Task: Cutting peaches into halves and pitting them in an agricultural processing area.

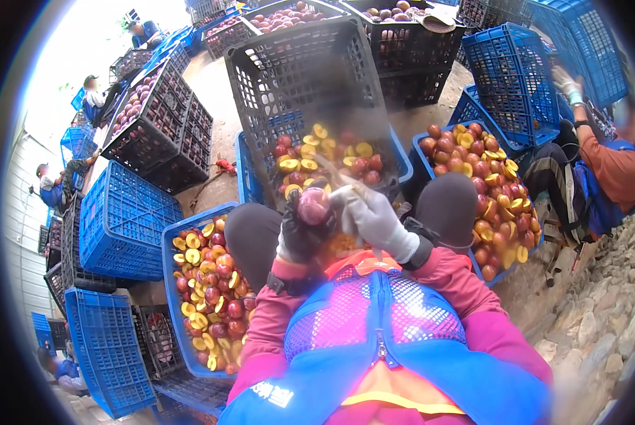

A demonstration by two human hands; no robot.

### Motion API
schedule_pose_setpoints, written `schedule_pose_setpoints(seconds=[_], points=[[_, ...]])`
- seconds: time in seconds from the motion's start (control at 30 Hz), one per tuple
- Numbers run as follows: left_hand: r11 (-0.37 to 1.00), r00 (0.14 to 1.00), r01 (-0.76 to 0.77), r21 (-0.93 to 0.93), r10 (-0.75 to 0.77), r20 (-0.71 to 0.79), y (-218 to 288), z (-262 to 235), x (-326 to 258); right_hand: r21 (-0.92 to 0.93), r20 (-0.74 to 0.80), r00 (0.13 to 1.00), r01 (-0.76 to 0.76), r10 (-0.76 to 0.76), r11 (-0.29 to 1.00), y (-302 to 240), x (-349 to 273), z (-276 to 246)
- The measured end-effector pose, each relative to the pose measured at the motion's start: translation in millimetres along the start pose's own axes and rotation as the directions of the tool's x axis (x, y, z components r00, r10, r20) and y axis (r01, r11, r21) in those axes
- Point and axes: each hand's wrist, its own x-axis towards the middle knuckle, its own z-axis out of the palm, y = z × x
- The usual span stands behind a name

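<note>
My left hand (299,234), in a dark glove, grips a reddish-purple plum (312,205) held up in front of my chest. My right hand (374,219), in a pale grey glove, is closed against the plum from the right; a thin blade seems to stick up from it, blurred. Directly ahead a tilted black crate (303,71) holds halved and whole plums (331,159). Both my knees (250,237) flank the hands.
A blue crate (170,283) of cut plums sits at my left, another blue crate (423,152) of plums at my right. Stacked blue and black crates stand all around. A seated person (608,163) works at the right; other people are at the far left. Rocky ground lies lower right.
</note>
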Motion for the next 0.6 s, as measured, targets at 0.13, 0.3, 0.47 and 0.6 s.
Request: schedule_pose_setpoints(seconds=[0.13, 0.3, 0.47, 0.6], points=[[0.998, 1.000, 0.017, 0.059, -0.017, 0.005, -4, -16, -2, -0.322, -0.024, 0.970, 0.223, -0.243, 0.920, 30, 7, 12], [0.967, 0.994, -0.030, 0.253, 0.055, -0.091, -13, -11, -7, -0.648, -0.026, 0.952, 0.217, -0.306, 0.730, 50, 15, 11], [0.958, 0.980, 0.028, 0.284, 0.030, -0.198, -20, -19, 0, -0.756, -0.064, 0.972, 0.099, -0.224, 0.647, 80, 15, 4], [0.915, 0.969, 0.026, 0.402, 0.076, -0.235, -21, -26, 3, -0.784, -0.072, 0.985, 0.041, -0.157, 0.619, 96, 24, -1]])
